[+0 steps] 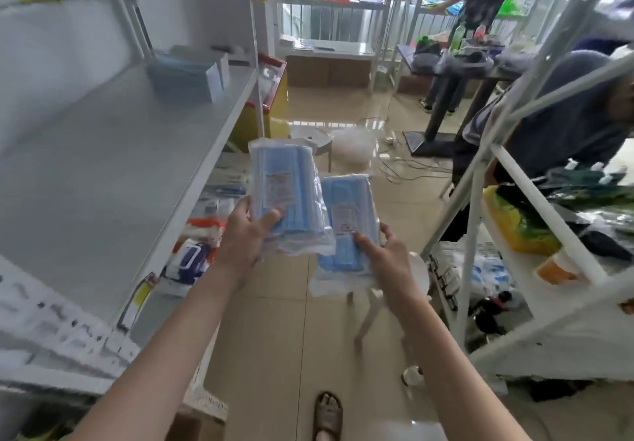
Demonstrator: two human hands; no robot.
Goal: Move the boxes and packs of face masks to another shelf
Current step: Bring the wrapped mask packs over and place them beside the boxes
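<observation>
My left hand (pixel 245 234) grips the lower end of a clear plastic pack of blue face masks (pixel 286 183), thumb on its front. My right hand (pixel 386 252) holds a second pack of blue masks (pixel 344 214) in the same way, lower and to the right. Both packs hang in the aisle between two shelf units. On the grey shelf (pixel 113 152) at the left, far end, stand blue and white mask boxes (pixel 187 73).
A white metal rack (pixel 535 200) with mixed goods stands at the right. A white stool (pixel 417 276) is below the packs. Another person (pixel 562 125) bends behind the right rack. Lower left shelves hold assorted packets. Cables lie on the tiled floor ahead.
</observation>
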